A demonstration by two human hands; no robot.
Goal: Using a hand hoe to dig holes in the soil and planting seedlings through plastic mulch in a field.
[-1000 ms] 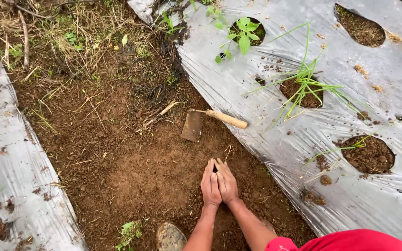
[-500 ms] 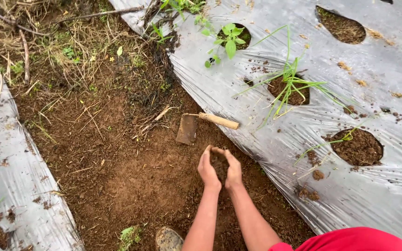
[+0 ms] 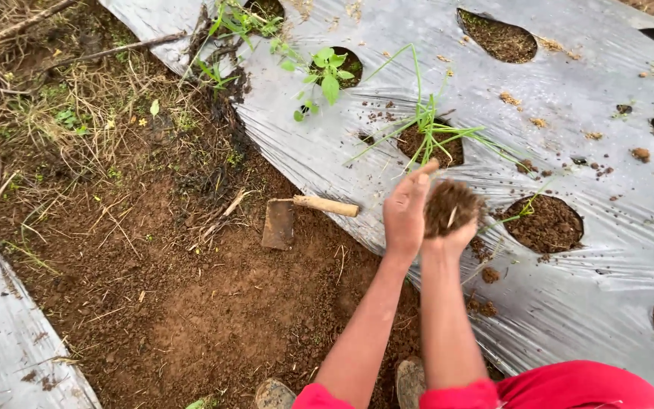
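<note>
While both arms reach forward from the red sleeves (image 3: 569,388) at the bottom edge, the two hands are pressed side by side and cupped around a clump of dark soil (image 3: 452,207), raised above the silver plastic sheet (image 3: 584,98) that covers the planting bed. The left hand (image 3: 406,212) stands upright against the clump's left side with its fingers pointing away from the body, and the right hand (image 3: 456,236) lies under and behind the soil, mostly hidden by it, so how far its fingers close cannot be told. Just beyond and to the right of the clump, nearer the right hand, is a round hole in the sheet filled with soil (image 3: 545,221), with a thin green shoot at its left edge. Straight ahead of the hands another hole holds a grassy plant (image 3: 431,135), and farther left one holds a broad-leaved seedling (image 3: 328,72); the hole near the top of the frame (image 3: 498,36) shows only soil. To the left of the hands, on the bare brown earth of the furrow (image 3: 160,303), lies a small hoe (image 3: 295,216), its wooden handle lying roughly left to right and pointing toward the sheet, its flat blade resting on the ground.
</note>
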